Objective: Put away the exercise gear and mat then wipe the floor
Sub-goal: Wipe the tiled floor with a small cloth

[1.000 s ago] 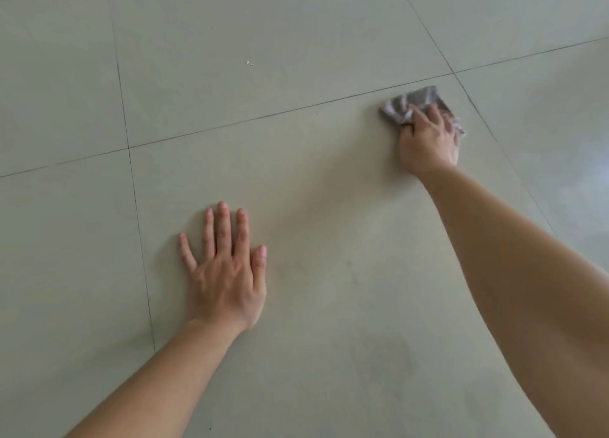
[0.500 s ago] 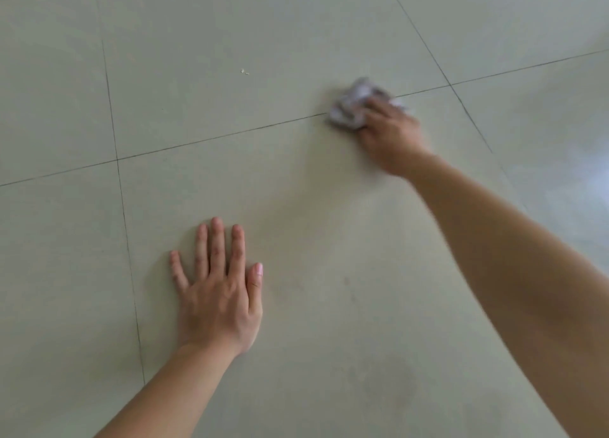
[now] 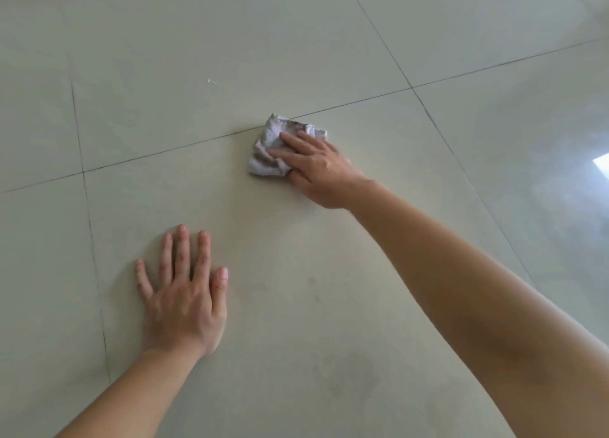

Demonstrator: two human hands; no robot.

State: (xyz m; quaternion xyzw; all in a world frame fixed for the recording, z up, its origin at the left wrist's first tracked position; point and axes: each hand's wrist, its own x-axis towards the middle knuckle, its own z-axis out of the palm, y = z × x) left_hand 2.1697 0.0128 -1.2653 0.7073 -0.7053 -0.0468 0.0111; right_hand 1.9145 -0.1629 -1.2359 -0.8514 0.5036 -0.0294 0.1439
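Cloth (image 3: 267,146) slid leftward under right hand (image 3: 321,171), crumpled, grey-white, creased

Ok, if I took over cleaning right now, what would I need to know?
Left hand: flat on the floor, fingers straight, holding nothing.
Right hand: presses a crumpled grey cloth onto the floor, at a tile seam.
Done: no exercise gear or mat in view, so that part seems finished, though I can't confirm it.
Left: wipe the rest; a white speck lies beyond the cloth, and faint smudges mark the tile nearer you.
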